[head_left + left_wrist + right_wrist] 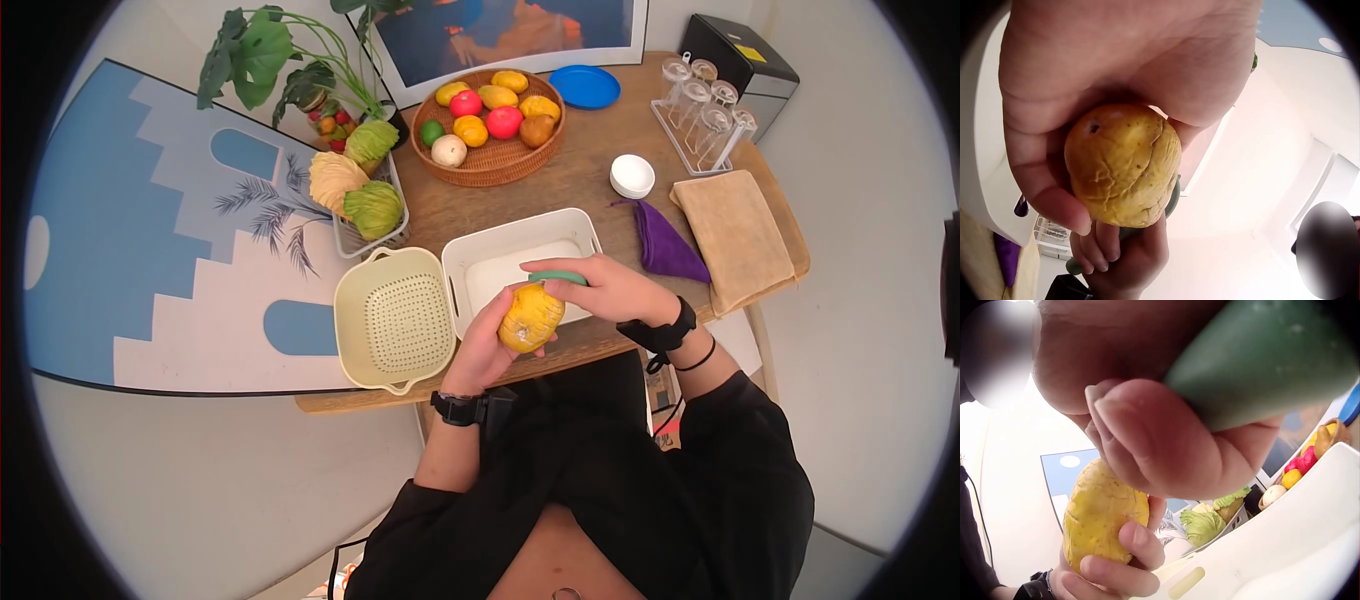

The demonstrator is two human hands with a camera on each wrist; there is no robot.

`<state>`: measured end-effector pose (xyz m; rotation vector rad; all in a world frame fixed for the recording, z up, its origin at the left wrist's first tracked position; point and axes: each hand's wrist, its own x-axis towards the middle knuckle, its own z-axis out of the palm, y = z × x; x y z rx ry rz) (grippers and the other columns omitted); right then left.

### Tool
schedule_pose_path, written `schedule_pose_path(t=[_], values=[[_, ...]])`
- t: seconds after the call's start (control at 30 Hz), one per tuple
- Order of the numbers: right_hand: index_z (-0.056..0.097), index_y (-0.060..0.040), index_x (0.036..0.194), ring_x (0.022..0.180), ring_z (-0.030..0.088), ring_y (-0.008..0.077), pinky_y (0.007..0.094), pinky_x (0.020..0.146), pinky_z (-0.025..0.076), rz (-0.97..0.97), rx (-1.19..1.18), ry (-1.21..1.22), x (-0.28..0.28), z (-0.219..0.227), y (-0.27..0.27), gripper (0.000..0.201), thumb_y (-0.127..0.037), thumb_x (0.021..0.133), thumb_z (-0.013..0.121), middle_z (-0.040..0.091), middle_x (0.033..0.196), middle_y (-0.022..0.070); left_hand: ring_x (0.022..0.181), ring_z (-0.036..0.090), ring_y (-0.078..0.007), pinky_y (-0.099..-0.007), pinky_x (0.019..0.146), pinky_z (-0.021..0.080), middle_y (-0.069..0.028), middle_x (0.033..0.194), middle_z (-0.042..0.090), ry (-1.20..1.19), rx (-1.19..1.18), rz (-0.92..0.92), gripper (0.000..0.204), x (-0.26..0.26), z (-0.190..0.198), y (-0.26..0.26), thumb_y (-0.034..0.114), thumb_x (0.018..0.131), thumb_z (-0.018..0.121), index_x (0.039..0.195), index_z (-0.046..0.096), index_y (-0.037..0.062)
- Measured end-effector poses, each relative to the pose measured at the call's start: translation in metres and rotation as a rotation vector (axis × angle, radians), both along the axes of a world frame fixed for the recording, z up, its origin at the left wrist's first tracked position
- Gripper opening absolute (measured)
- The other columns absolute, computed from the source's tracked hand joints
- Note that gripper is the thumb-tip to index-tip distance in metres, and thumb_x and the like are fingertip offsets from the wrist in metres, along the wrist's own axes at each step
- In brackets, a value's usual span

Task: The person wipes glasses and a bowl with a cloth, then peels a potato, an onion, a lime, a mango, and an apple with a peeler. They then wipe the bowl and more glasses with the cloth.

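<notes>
Head view, left grip (484, 345) curled round yellow fruit (531, 320) by white bin (500, 242), right grip (612, 290) holding green tool (558, 276), basket (487, 177) of produce (498, 97), crate (386, 240) of cabbages (372, 208), left wrist view, yellow fruit cupped, right wrist view, green tool clasped

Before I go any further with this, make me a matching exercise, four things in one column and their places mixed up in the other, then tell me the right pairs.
Things
1. yellow produce
2. green tool
3. colander
4. blue plate

Places
A. just left of the white tub in the head view
B. held by the left fingers
C. beside the wicker basket
D. held by the right fingers

Right pairs: 1-B, 2-D, 3-A, 4-C
</notes>
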<state>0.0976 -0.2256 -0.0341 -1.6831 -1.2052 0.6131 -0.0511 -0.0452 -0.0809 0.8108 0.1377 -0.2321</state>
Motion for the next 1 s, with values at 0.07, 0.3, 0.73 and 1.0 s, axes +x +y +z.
schedule_pose_path(t=[0.07,0.3,0.73,1.0], values=[[0.048,-0.015,0.148,0.064,0.066,0.0387,0.0454,0.061,0.052,-0.01,-0.013,-0.013,-0.001,0.004,-0.001,0.056,-0.026,0.096,0.062,0.07,0.083,0.0204,0.105,0.066,-0.0312,-0.0424,0.081,0.055,-0.0157,0.126,0.063,0.015,-0.118,0.028,0.052,0.002,0.002,-0.002,0.044,0.11,0.026,0.141,0.047,0.0075],[0.037,-0.0174,0.154,0.062,0.067,0.0359,0.0434,0.056,0.055,-0.185,-0.047,-0.573,-0.043,0.005,-0.008,0.073,-0.024,0.087,0.065,0.071,0.078,0.0132,0.125,0.058,-0.0304,-0.0471,0.103,0.049,-0.0145,0.137,0.057,0.031,-0.199,0.263,0.054,0.01,0.026,-0.015,0.044,0.111,0.027,0.146,0.041,0.0055],[0.037,-0.0201,0.155,0.065,0.067,0.0393,0.0466,0.06,0.054,-0.243,-0.115,-0.427,-0.026,0.017,-0.005,0.068,-0.024,0.092,0.063,0.07,0.079,0.0173,0.114,0.061,-0.0256,-0.0423,0.086,0.052,-0.0104,0.135,0.058,-0.018,-0.113,0.153,0.05,0.004,0.009,-0.007,0.043,0.108,0.038,0.145,0.043,0.0103],[0.041,-0.021,0.153,0.062,0.065,0.0392,0.0465,0.056,0.051,-0.221,-0.01,-0.246,-0.014,0.011,-0.006,0.062,-0.026,0.095,0.063,0.067,0.073,0.0189,0.122,0.059,-0.0292,-0.0468,0.095,0.052,-0.0115,0.139,0.055,-0.113,-0.086,0.062,0.048,0.002,0.018,-0.004,0.036,0.106,0.042,0.147,0.04,0.0096]])
